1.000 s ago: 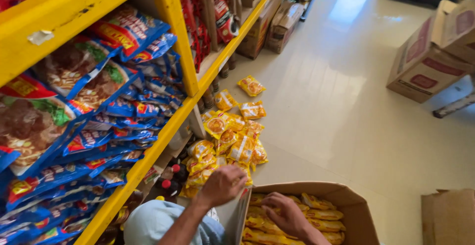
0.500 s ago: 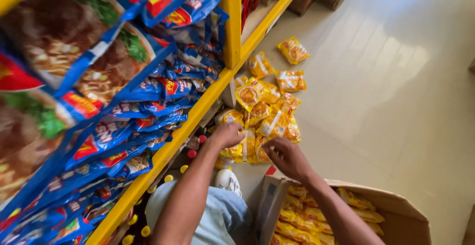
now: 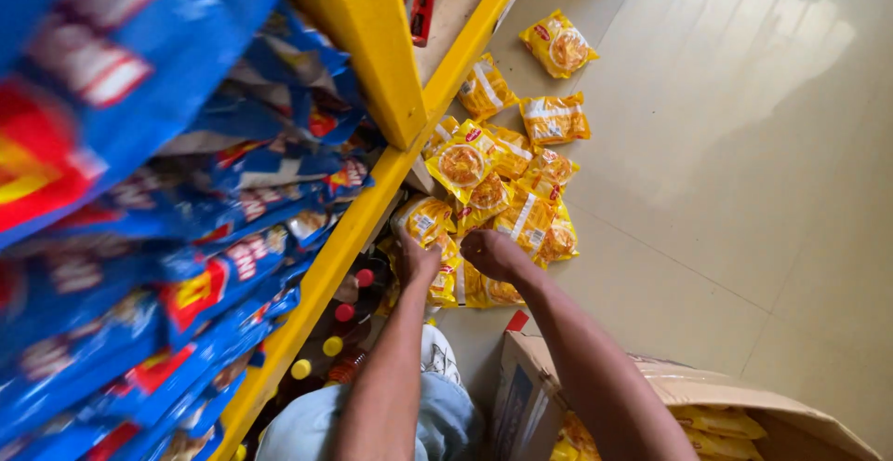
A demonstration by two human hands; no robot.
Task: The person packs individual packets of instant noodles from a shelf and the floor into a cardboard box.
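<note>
1. Two hands work the yellow packet pile on the floor by the shelf: left hand closes on a packet; right hand curls, contents unclear.
2. Loose packets could slide under the shelf.
3. Bottles nearby could topple.

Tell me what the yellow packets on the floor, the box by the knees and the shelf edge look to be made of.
Yellow packets: seemingly thin plastic film, glossy, with crinkles and crimped ends.
Box: corrugated cardboard, matte brown, with bent flaps.
Shelf edge: probably painted metal, smooth yellow coat; the core is not visible.
The left hand grips one packet; the right hand rests on the pile.
</note>
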